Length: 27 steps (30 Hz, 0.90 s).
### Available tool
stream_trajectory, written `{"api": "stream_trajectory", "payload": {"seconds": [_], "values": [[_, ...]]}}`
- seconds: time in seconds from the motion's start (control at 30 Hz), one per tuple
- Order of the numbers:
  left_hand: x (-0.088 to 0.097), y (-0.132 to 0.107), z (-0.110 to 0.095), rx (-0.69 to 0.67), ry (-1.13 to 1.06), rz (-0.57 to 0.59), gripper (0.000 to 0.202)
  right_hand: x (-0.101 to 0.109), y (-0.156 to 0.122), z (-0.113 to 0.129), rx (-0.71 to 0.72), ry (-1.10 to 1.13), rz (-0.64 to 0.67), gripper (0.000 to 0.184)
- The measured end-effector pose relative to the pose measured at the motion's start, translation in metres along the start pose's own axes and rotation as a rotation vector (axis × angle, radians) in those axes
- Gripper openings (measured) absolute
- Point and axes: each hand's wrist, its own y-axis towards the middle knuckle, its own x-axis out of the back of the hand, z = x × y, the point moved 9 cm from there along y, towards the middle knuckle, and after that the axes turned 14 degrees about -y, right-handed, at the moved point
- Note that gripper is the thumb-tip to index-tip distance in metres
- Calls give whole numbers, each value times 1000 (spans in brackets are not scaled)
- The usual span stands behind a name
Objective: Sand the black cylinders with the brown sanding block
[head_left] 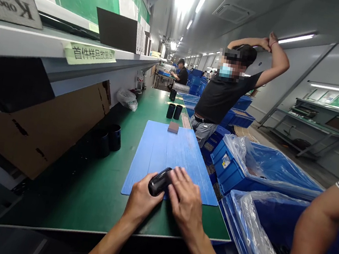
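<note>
Item: glossy black cylinder, lying on its side, held over the near edge of a blue plastic sheet. Left hand: grasping the cylinder's near end. Right hand: fingers spread, clasping its other end. Beneath: green tabletop. Also on the sheet: brown pad. Beyond it: two upright black cups, standing on the tabletop. To the right: blue crate lined with clear plastic; co-worker, standing, both arms raised overhead.
</note>
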Motion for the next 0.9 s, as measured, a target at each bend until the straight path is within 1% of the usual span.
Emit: {"api": "stream_trajectory", "payload": {"seconds": [0.07,0.1,0.2,0.3,0.4,0.43,0.53,0.57,0.67,0.7,0.77,0.8,0.9], "values": [[-2,1,1,10,-24,30,39,-3,0,7,77,42,41,53],[-2,1,1,16,-27,31,39,-3,0,8,84,64,49,52],[1,1,2,29,-17,0,44,-1,0,0,3,93,46,48],[-2,-1,1,22,-34,29,40,-3,-1,0,37,78,73,50],[0,-1,1,12,-3,3,45,1,0,-5,-21,19,17,50],[0,-1,1,12,-2,3,45,1,0,-4,-20,1,13,50],[-4,0,3,20,-35,55,39,-2,-1,10,112,-6,36,53],[-5,0,3,25,-34,58,39,-1,-1,9,111,-9,23,53],[-2,2,5,49,-1,25,46,1,1,-6,-3,-48,-29,50],[-2,2,5,55,-2,30,44,-1,1,-7,9,-54,-18,50],[-5,2,5,65,-11,51,41,-4,0,-3,84,-42,15,51],[-5,2,5,68,-8,51,41,-4,0,-3,81,-36,20,50],[-3,2,5,69,15,27,47,-3,1,-10,-43,-17,12,46]]}}
